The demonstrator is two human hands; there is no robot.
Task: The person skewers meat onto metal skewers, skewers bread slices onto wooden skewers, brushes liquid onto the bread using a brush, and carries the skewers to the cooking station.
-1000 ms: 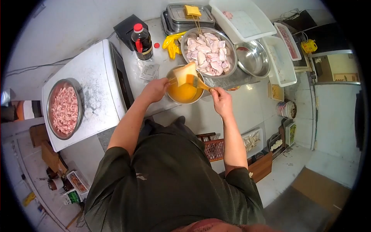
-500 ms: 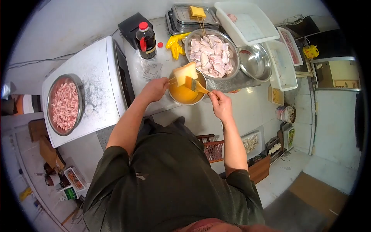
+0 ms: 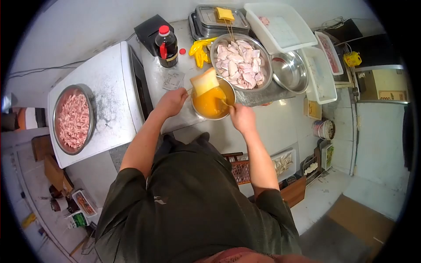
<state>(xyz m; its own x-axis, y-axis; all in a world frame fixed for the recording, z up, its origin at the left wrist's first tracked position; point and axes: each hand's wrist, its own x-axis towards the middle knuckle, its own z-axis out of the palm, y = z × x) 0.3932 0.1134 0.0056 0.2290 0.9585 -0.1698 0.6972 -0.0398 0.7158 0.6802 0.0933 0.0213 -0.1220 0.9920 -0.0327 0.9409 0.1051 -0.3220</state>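
My left hand (image 3: 173, 102) is closed on the skewers of a slice of bread (image 3: 204, 82). The bread is tilted over the far left rim of a metal pot (image 3: 233, 91) holding orange-yellow liquid (image 3: 208, 104). At the pot's right side, my right hand (image 3: 243, 117) grips a brush (image 3: 224, 102) by its handle; its bristles are down in the liquid and hidden. Just beyond the pot stands a steel bowl heaped with pieces of raw chicken (image 3: 240, 61).
A dark bottle with a red cap (image 3: 166, 47), a yellow plastic bag (image 3: 201, 51) and stacked metal trays (image 3: 217, 21) stand behind. White plastic bins (image 3: 280, 26) are to the right. On the left is a bowl of cut raw meat (image 3: 73, 120).
The brush has gone from against the bread down into the liquid, with my right hand lower and nearer me. The bread has shifted slightly left and tilted.
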